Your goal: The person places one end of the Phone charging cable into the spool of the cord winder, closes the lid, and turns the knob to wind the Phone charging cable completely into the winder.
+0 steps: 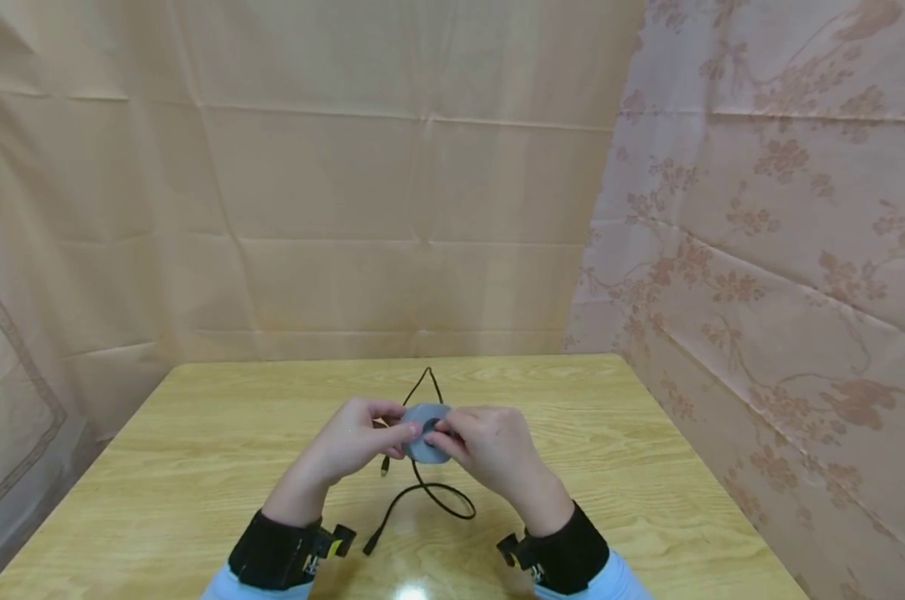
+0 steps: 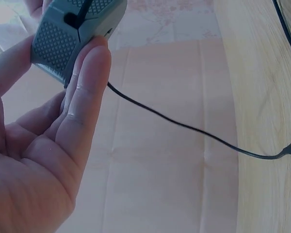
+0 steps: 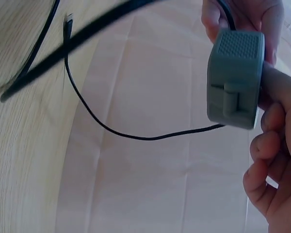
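Case (image 1: pixel 426 456), round, gray-blue and dark at its centre, was held between a person's two hands above a wood-grain table (image 1: pixel 617 508). The left hand (image 1: pixel 358 442) clamped its left edge, thumb across the face. The right hand (image 1: pixel 497 446) gripped the opposite side, thumb and forefinger drawn in at the dark centre; exactly what their tips pinched there could not be told. The wrist views showed a studded texture on the case's rim and a small raised tab. Black cable (image 3: pixel 150 139) trailed from it, one stretch peaking beyond the hands, another curling into a loop on the near side. One plug (image 1: pixel 385 467) showed just below the left fingers, while a second connector (image 1: pixel 370 546) ended the looped stretch nearer the person. Black bands (image 1: pixel 572 550) circled both wrists beside light-blue sleeves (image 1: pixel 608 579). Behind the table hung a beige curtain (image 1: pixel 347 208), with flower-patterned cloth (image 1: pixel 782 267) at right.
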Tool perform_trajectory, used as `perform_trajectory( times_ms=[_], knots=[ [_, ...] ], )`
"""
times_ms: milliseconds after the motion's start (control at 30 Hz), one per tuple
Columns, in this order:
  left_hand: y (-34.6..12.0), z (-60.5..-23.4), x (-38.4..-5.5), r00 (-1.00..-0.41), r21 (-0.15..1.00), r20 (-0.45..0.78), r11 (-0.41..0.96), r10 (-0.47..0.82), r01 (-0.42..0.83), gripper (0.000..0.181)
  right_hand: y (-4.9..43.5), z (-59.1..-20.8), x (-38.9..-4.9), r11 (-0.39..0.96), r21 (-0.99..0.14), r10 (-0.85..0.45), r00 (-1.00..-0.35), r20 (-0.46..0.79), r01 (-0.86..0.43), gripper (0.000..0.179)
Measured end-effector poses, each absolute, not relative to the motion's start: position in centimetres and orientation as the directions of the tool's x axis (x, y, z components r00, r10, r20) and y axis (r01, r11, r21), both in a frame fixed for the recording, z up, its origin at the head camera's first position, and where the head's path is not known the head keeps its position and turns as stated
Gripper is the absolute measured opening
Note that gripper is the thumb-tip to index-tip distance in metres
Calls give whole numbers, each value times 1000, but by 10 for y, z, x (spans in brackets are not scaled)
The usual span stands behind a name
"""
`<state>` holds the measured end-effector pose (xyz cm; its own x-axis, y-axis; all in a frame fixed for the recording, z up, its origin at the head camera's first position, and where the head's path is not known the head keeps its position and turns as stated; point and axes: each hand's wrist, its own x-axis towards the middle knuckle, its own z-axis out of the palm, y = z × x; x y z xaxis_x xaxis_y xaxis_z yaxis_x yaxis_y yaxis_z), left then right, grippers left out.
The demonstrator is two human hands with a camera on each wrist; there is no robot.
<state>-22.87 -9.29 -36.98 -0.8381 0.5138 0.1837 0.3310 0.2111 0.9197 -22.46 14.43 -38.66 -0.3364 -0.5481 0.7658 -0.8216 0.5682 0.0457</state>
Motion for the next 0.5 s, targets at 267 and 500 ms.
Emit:
perform_trajectory(
  times_ms=[267, 500],
  knots=[
    [-87, -369, -228, -855, 908, 228, 215, 466, 359, 37, 139, -387, -220, 642, -36, -466, -427, 775, -765, 23],
    [-77, -370, -224, -876, 857, 295, 299, 383, 419, 34, 136, -389, -219, 690, -92, -397, -481, 782, -718, 28]
  ],
)
